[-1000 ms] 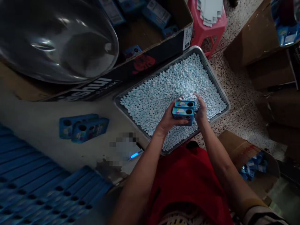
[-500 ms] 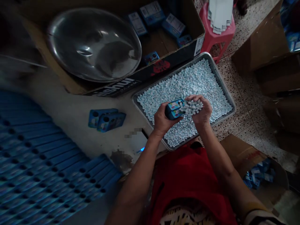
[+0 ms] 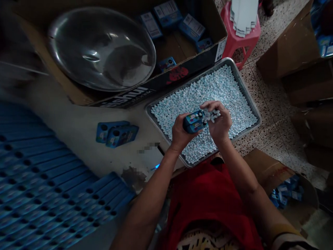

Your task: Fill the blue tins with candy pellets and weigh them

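My left hand point(image 3: 179, 134) is closed around two small blue cartons point(image 3: 193, 121) stacked together, their ends with round holes turned to the right. My right hand point(image 3: 222, 125) is cupped beside those ends. In its palm and fingers lies a small heap of white pellets point(image 3: 213, 114), spilling up against the carton openings. Both hands are above a metal tray point(image 3: 249, 95) filled with loose white and pale-blue pellets point(image 3: 182, 95). Whether pellets are inside the cartons is hard to make out.
Two more blue cartons point(image 3: 122, 136) lie on the table, left of the tray. Rows of blue cartons point(image 3: 52, 194) fill the lower left. Behind, a cardboard box point(image 3: 179, 74) holds a steel bowl point(image 3: 101, 48). A pink stool point(image 3: 243, 45) and an open carton box point(image 3: 256, 161) stand on the floor.
My right hand has moved slightly left and up, closer to the carton openings. The heap of pellets in it has become smaller. My left hand keeps its grip on the cartons.
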`<state>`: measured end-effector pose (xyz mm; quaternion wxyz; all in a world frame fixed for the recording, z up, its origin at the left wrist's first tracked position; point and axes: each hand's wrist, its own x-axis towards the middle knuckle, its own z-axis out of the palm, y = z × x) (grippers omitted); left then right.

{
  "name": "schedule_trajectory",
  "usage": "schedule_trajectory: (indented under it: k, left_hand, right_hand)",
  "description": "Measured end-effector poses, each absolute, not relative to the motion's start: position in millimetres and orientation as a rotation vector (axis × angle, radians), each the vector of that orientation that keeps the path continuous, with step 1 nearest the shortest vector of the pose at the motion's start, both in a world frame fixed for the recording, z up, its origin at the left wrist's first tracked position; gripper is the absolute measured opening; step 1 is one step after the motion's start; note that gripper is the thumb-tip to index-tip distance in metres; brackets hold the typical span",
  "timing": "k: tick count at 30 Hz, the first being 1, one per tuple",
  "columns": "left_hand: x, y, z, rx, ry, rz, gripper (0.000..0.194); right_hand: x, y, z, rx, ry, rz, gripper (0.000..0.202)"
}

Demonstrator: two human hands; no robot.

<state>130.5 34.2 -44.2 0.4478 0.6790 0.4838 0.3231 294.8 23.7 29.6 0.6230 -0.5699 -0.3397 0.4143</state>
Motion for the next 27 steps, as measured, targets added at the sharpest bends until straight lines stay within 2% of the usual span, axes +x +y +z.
schedule_trajectory:
  k: [7, 12, 16, 19, 21, 24, 27]
  left_hand:
    - [124, 39, -56, 1.636, 1.125, 0.838, 0.078]
    - [102, 40, -58, 1.547, 1.270, 0.896, 0.082]
    - [81, 44, -59, 1.625, 1.394, 0.798, 0.083]
    - [68, 46, -58, 1.641, 1.491, 0.768, 0.084]
    - [62, 45, -55, 1.690, 1.461, 0.712, 0.085]
    - [60, 40, -49, 1.707, 1.435, 0.635, 0.083]
    - [63, 36, -46, 1.679, 1.474, 0.603, 0.081]
  right_hand:
    - [292, 5, 22, -1.268, -0.920, 0.902, 0.050]
    - [325, -59, -18, -1.744, -1.353, 0.746, 0.040]
    - [325, -89, -57, -1.817, -2.061, 0.772, 0.076]
    - [327, -67, -79, -1.801, -2.235, 0.715, 0.081]
    - [336, -39, -92, -1.840, -2.160, 0.683, 0.074]
    - [351, 1, -104, -1.861, -1.918, 0.715, 0.048]
    - [346, 24, -99, -1.843, -1.403, 0.769, 0.029]
